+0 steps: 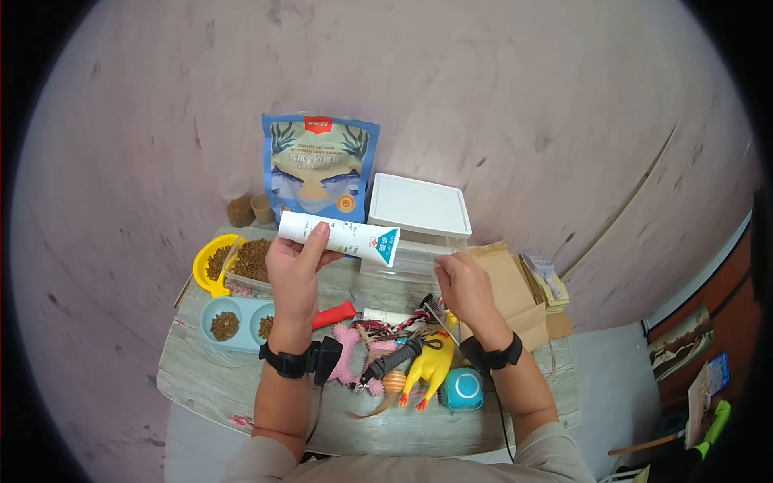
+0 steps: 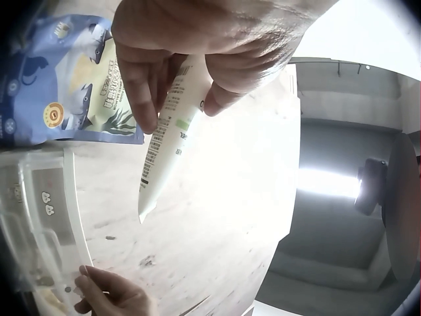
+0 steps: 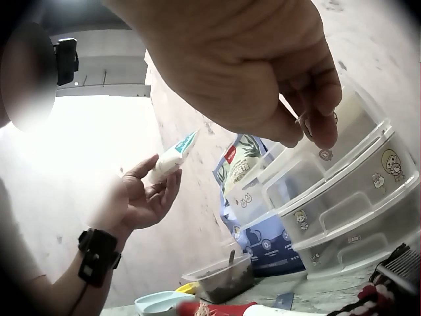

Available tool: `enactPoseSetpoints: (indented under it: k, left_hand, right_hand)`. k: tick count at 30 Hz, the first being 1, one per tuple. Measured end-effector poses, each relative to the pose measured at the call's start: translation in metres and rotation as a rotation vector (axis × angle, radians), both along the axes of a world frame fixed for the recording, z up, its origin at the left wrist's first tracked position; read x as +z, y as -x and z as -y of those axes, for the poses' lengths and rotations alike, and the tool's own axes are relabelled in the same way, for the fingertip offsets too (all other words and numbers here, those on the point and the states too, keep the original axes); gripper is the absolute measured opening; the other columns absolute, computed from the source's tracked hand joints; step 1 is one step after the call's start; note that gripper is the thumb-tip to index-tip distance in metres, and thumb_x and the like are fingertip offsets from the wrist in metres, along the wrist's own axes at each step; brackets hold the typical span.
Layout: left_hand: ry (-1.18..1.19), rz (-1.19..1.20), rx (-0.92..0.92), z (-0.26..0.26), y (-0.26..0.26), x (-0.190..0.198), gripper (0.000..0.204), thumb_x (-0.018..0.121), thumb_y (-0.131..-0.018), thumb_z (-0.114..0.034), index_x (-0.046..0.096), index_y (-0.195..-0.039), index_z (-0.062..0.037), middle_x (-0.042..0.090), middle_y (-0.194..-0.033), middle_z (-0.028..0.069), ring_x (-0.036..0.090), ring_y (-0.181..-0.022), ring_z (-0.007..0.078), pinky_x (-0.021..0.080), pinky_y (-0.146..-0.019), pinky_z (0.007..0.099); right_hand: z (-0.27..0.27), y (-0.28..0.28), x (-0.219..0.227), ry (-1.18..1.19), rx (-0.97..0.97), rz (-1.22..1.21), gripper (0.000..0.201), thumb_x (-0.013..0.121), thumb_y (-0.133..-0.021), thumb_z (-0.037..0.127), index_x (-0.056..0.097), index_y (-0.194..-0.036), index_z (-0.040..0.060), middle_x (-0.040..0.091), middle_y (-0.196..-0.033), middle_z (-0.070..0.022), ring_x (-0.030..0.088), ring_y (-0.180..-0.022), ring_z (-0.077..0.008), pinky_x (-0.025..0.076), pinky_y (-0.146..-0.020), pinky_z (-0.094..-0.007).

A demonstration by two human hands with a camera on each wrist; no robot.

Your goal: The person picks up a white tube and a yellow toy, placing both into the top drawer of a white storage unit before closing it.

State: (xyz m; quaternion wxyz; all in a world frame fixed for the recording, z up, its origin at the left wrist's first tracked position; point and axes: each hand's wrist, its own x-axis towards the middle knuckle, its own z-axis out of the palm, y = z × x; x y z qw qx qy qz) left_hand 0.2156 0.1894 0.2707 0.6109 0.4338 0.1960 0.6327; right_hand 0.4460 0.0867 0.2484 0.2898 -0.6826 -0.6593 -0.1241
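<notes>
My left hand [image 1: 294, 274] grips a white tube [image 1: 346, 237] with a teal flat end, raised in front of the food bag. Its thumb lies across the front of the tube, and the printed back shows in the left wrist view. Beside a clear drawer box with a white top [image 1: 420, 204], my right hand [image 1: 469, 291] pinches the edge of the pulled-out top drawer [image 1: 390, 264] between curled fingers and thumb. Cartoon stickers dot the clear drawer fronts [image 3: 329, 220] in the right wrist view. The drawer's contents are hidden from the head view.
A blue cat food bag [image 1: 318, 173] stands at the back. Yellow [image 1: 206, 282] and pale blue bowls [image 1: 241, 306] with kibble sit left. A rubber chicken [image 1: 429, 364], rope toys and a teal cube-shaped item [image 1: 462, 390] crowd the front. Brown paper bags [image 1: 507, 282] lie right.
</notes>
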Motion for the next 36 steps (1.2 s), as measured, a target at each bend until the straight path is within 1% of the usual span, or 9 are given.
enactPoseSetpoints:
  k: [6,12,15,20,23,28,30,34,36]
  left_hand:
    - [0.029,0.041,-0.056,0.002,-0.004,-0.001,0.027,0.067,-0.087,-0.013,0.056,-0.105,0.0035,0.064,-0.097,0.0117,0.066,-0.085,0.0182,0.058,-0.07,0.0296]
    - [0.019,-0.019,-0.154,0.022,-0.022,0.002,0.025,0.071,-0.083,-0.011,0.056,-0.098,0.0024,0.064,-0.093,0.0094,0.064,-0.082,0.016,0.058,-0.07,0.0285]
    - [-0.009,-0.047,-0.256,0.034,-0.031,0.0,0.028,0.071,-0.084,-0.011,0.054,-0.101,0.0031,0.063,-0.095,0.0099,0.064,-0.084,0.0159,0.058,-0.069,0.0277]
    - [-0.022,-0.067,-0.327,0.026,-0.028,-0.003,0.029,0.065,-0.089,-0.015,0.052,-0.107,0.0037,0.062,-0.099,0.0113,0.065,-0.088,0.0189,0.057,-0.073,0.0294]
    - [-0.027,-0.07,-0.085,0.011,-0.024,-0.01,0.025,0.063,-0.09,-0.014,0.054,-0.106,0.0023,0.062,-0.094,0.0079,0.064,-0.084,0.0156,0.052,-0.073,0.0261]
    - [-0.069,-0.282,-0.032,0.003,-0.015,-0.013,0.018,0.062,-0.09,-0.013,0.058,-0.101,0.0003,0.062,-0.092,0.0049,0.062,-0.081,0.0105,0.049,-0.072,0.0226]
    - [-0.203,-0.527,-0.036,0.006,-0.019,-0.015,0.016,0.064,-0.088,-0.013,0.061,-0.096,0.0005,0.063,-0.091,0.0048,0.061,-0.082,0.0109,0.049,-0.073,0.0245]
    - [-0.58,-0.916,0.209,0.009,-0.024,-0.03,0.03,0.067,-0.081,-0.023,0.062,-0.096,0.0019,0.062,-0.096,0.014,0.06,-0.092,0.0294,0.046,-0.083,0.0384]
    - [-0.58,-0.952,0.167,0.009,-0.024,-0.031,0.035,0.068,-0.079,-0.028,0.062,-0.097,0.002,0.062,-0.099,0.0168,0.057,-0.096,0.0346,0.045,-0.085,0.0405]
  right_hand:
    - [0.023,0.018,0.018,0.057,0.002,-0.012,0.021,0.065,-0.08,0.01,0.063,-0.099,0.0014,0.062,-0.088,-0.0158,0.062,-0.076,-0.0351,0.051,-0.066,-0.0415]
    - [0.03,0.05,0.06,-0.293,0.088,0.186,0.034,0.072,-0.073,0.011,0.061,-0.104,-0.0002,0.059,-0.098,-0.0148,0.059,-0.088,-0.0328,0.047,-0.074,-0.0386]
    - [0.018,0.06,0.065,-0.25,0.251,0.31,0.054,0.074,-0.071,0.011,0.054,-0.121,0.0004,0.059,-0.101,-0.0157,0.057,-0.09,-0.0322,0.044,-0.078,-0.0389]
    - [0.001,0.034,0.052,-0.16,0.284,0.162,0.051,0.074,-0.072,0.013,0.055,-0.118,-0.0001,0.06,-0.098,-0.0173,0.058,-0.088,-0.0337,0.045,-0.076,-0.04]
    - [-0.008,0.007,0.057,-0.016,0.167,0.087,0.046,0.073,-0.074,0.015,0.058,-0.114,-0.0006,0.061,-0.092,-0.0192,0.059,-0.083,-0.0361,0.046,-0.073,-0.0423]
    - [-0.027,-0.014,0.047,0.316,0.129,0.026,0.042,0.07,-0.08,0.025,0.06,-0.113,0.0007,0.064,-0.093,-0.0206,0.062,-0.082,-0.0347,0.049,-0.075,-0.0399]
    - [-0.033,-0.011,0.044,0.331,0.154,-0.012,0.039,0.07,-0.079,0.023,0.062,-0.109,-0.0005,0.063,-0.09,-0.0212,0.062,-0.083,-0.0367,0.049,-0.075,-0.0412]
    - [-0.041,-0.014,0.033,0.265,0.174,-0.025,0.03,0.07,-0.079,0.019,0.065,-0.1,-0.0006,0.063,-0.086,-0.0209,0.061,-0.082,-0.0372,0.048,-0.073,-0.0416]
    - [-0.038,-0.011,0.035,0.183,0.212,-0.01,0.025,0.069,-0.079,0.018,0.066,-0.096,-0.0001,0.063,-0.083,-0.0199,0.061,-0.081,-0.0362,0.048,-0.072,-0.0414]
